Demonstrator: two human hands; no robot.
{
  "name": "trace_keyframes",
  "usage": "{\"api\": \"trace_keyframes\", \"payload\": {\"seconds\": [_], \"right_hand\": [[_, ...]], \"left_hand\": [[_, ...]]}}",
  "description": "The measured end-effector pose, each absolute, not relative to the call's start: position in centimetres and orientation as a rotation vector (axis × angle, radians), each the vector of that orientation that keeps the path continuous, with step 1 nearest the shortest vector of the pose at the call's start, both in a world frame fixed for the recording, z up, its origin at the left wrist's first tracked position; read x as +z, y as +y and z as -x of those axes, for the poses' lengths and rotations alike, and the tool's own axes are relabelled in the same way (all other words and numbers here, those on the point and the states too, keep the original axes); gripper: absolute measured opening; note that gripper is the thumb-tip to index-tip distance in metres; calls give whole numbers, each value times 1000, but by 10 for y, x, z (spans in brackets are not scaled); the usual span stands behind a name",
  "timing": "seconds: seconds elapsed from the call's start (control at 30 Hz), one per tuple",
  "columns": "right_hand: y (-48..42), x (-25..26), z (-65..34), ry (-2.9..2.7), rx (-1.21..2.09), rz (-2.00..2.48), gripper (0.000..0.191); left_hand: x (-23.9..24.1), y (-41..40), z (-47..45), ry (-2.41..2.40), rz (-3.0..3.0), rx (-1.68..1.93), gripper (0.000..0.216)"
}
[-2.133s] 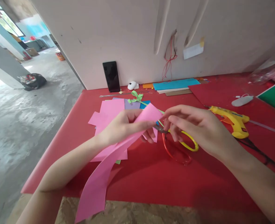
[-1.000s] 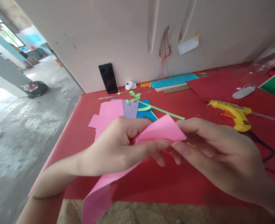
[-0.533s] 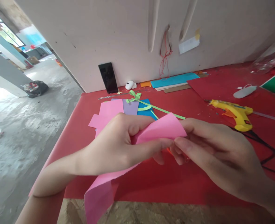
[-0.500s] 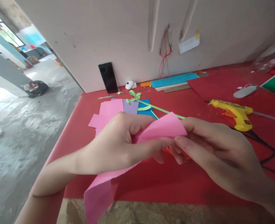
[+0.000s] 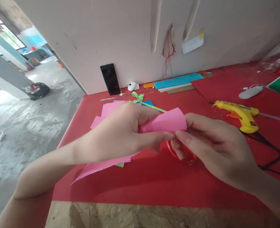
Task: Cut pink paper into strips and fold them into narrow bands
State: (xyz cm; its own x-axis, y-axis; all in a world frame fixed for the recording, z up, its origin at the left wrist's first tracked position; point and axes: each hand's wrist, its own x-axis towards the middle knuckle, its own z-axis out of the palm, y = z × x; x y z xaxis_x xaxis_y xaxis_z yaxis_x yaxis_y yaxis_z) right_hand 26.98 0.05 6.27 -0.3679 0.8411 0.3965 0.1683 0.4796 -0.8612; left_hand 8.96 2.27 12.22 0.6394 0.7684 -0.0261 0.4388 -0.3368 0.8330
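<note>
A sheet of pink paper [image 5: 165, 122] is curled into a tube or cone between my hands, above the red table. My left hand [image 5: 123, 133] is closed around it, thumb along its lower side. The fingertips of my right hand [image 5: 211, 145] pinch the paper's lower edge at the right end, against my left thumb. A loose part of the sheet trails out below my left hand to the lower left. Partly hidden below my right fingers lies a red loop [image 5: 178, 155], perhaps a scissors handle. Beyond my left hand lie more pink paper [image 5: 110, 109] and green paper strips [image 5: 137, 97].
A yellow hot glue gun [image 5: 242, 114] lies on the red table [image 5: 154, 186] at the right, its black cord running down. A phone [image 5: 110, 79] leans on the back wall beside a small white object [image 5: 132, 86]. Blue card strips [image 5: 178, 81] lie along the wall.
The pink paper has curled more tightly, and its right end is now rounded. Its trailing part has swung up and left. Both hands have risen slightly, uncovering more of the red loop.
</note>
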Motion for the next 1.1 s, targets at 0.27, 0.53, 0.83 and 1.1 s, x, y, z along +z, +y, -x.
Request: {"api": "trace_keyframes", "payload": {"seconds": [0.27, 0.53, 0.83, 1.1], "right_hand": [[6, 63, -269, -1884, 961, 842, 24], [12, 61, -272, -2031, 847, 755, 6], [16, 58, -276, -2305, 794, 887, 26], [20, 52, -277, -2399, 791, 960, 29]], "left_hand": [[117, 19, -88, 954, -1999, 421, 27], [110, 19, -93, 900, -2151, 260, 27], [101, 24, -99, 1027, -2243, -177, 26], [92, 28, -96, 999, -2261, -189, 27]]}}
